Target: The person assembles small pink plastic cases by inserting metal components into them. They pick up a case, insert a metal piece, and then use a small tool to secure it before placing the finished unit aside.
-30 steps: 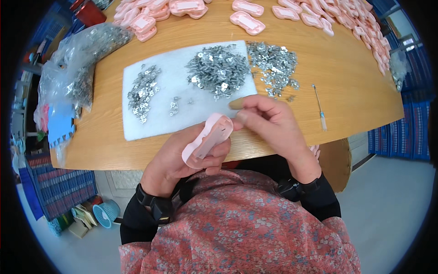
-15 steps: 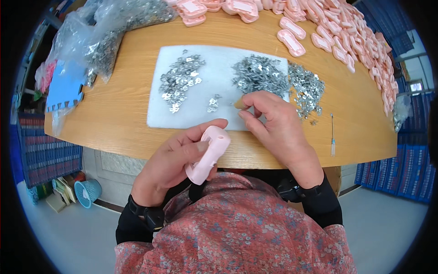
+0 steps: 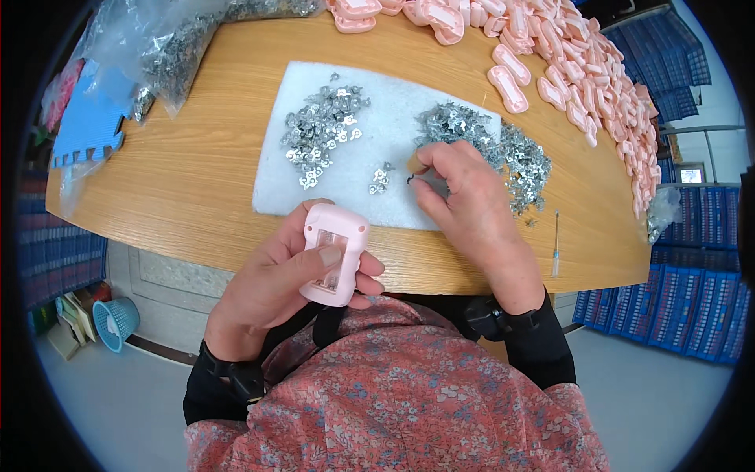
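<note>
My left hand is closed around a pale pink plastic housing, its thumb lying over the open rectangular compartment in the middle. Thumb and index finger of my right hand pinch a tiny dark metal piece above the white foam sheet; a tan cover sits on the index fingertip. On the sheet lie a loose pile of small metal contacts at the left and a little cluster of contacts near my right fingertips. A denser metal pile is partly hidden behind my right hand.
More metal pieces lie on the wooden table beside the sheet. A thin screwdriver rests at the right. Many pink housings heap along the far right. Plastic bags and a blue foam tile occupy the far left.
My left hand has turned the pink housing so its compartment faces up, and moved it slightly left. My right hand stays near the same spot, with a small dark piece now visible at its fingertips.
</note>
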The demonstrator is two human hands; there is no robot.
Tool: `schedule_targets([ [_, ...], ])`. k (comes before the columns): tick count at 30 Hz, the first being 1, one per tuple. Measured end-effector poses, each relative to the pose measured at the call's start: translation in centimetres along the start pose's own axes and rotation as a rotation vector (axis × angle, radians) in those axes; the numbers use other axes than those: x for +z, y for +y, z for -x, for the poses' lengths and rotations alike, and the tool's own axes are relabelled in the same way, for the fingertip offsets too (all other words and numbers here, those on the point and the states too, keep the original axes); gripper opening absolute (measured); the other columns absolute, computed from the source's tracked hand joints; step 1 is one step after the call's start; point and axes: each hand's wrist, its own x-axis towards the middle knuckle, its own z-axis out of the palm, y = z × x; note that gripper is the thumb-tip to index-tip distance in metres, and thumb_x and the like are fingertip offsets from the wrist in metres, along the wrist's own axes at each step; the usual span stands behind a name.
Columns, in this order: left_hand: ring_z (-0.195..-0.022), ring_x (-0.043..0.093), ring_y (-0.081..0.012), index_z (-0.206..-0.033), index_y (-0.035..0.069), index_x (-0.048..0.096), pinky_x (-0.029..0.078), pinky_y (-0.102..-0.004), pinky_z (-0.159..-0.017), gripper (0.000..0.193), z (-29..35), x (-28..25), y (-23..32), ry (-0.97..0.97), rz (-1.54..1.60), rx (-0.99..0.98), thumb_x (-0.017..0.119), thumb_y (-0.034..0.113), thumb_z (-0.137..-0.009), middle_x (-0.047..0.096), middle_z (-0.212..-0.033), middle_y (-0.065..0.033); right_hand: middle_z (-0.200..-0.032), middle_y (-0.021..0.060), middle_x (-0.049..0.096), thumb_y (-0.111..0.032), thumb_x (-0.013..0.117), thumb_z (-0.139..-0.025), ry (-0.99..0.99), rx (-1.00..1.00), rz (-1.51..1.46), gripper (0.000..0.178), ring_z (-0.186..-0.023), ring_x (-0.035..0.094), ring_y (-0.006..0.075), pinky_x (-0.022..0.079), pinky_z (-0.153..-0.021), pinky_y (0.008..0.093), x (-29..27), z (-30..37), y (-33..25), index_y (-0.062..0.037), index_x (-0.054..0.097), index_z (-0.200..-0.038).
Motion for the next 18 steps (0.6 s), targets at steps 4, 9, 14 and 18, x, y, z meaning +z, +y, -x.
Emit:
schedule_targets([
  [4, -0.097, 0.069, -0.0308, -0.143, 0.006, 0.038, 0.061, -0.0435, -0.08, 0.047, -1.2, 0.3, -0.1, 0.009, -0.004, -0.05, 0.054, 0.014, -0.099, 0.065, -0.11, -0.0202, -0.083, 0.012, 0.063, -0.005, 0.069, -0.079, 0.014, -0.051, 0.028, 0.016, -0.084, 0.058, 0.0329, 0.049, -0.076, 0.0433, 0.7, -1.0, 0.1, -0.005, 0.061, -0.093],
  [9, -0.093, 0.07, -0.029, -0.147, -0.001, 0.035, 0.061, -0.0432, -0.078, 0.056, -1.5, 1.0, -0.8, 0.046, -0.028, 0.045, 0.056, 0.015, -0.097, 0.066, -0.106, -0.0188, -0.088, 0.0126, 0.065, -0.006, 0.068, -0.079, 0.199, -0.083, -0.01, 0.017, -0.087, 0.06, 0.0339, 0.049, -0.079, 0.0444, -1.4, 0.9, 1.1, -0.0055, 0.063, -0.096],
  [14, -0.086, 0.071, -0.0269, -0.142, -0.004, 0.042, 0.062, -0.0429, -0.075, 0.054, -2.6, 1.7, -1.5, 0.047, -0.114, 0.044, 0.059, 0.015, -0.094, 0.067, -0.1, -0.0165, -0.09, 0.0112, 0.066, -0.003, 0.069, -0.082, 0.451, 0.258, 0.126, 0.016, -0.078, 0.063, 0.028, 0.052, -0.071, 0.0377, -6.7, 7.8, 8.0, -0.0052, 0.064, -0.097],
  [18, -0.082, 0.07, -0.0257, -0.139, -0.004, 0.045, 0.062, -0.0419, -0.072, 0.051, -3.8, 2.7, -2.1, 0.051, -0.153, 0.031, 0.061, 0.016, -0.094, 0.067, -0.095, -0.0152, -0.088, 0.0105, 0.066, -0.004, 0.07, -0.084, 0.499, 0.54, 0.275, 0.014, -0.07, 0.062, 0.0219, 0.051, -0.064, 0.0342, -10.6, 14.8, 12.9, -0.0045, 0.064, -0.097],
])
